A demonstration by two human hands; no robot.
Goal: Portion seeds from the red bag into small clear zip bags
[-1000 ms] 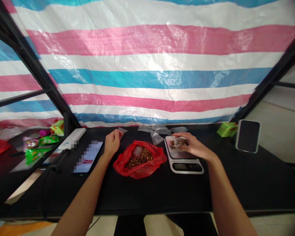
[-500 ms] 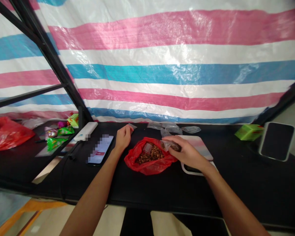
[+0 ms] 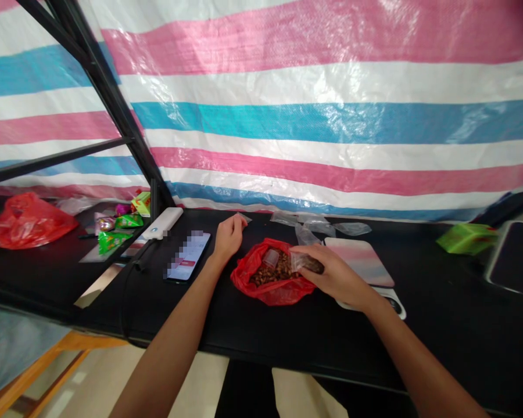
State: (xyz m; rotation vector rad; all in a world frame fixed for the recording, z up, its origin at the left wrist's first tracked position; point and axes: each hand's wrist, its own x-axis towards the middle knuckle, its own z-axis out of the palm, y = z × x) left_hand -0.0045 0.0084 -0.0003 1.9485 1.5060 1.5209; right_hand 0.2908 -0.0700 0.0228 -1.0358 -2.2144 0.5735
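My right hand (image 3: pixel 337 276) is closed around a small clear plastic bag (image 3: pixel 309 264) with brown contents. It hangs at the right rim of a red plastic bag (image 3: pixel 274 296), which lies open and holds many small brown nut-like pieces (image 3: pixel 283 270). A small clear plastic cup (image 3: pixel 271 257) rests on those pieces. To the left, my left hand (image 3: pixel 229 235) is closed near the back of the table, with a bit of clear plastic (image 3: pixel 244 217) showing at its fingertips. Partly behind my right hand sits a white kitchen scale (image 3: pixel 396 299) with a shiny plate (image 3: pixel 359 261).
Several flat clear bags (image 3: pixel 316 223) lie at the back. A phone (image 3: pixel 187 255) and a white power strip (image 3: pixel 165 222) are on the left, beyond them wrapped snacks (image 3: pixel 113 238) and another red bag (image 3: pixel 32 223). On the right stand a green packet (image 3: pixel 466 239) and a dark-screened device (image 3: pixel 516 258).
The view has turned a little left, so everything sits farther right. Both hands keep nearly the same places and grips. Part of another person's hand now shows at the left edge.
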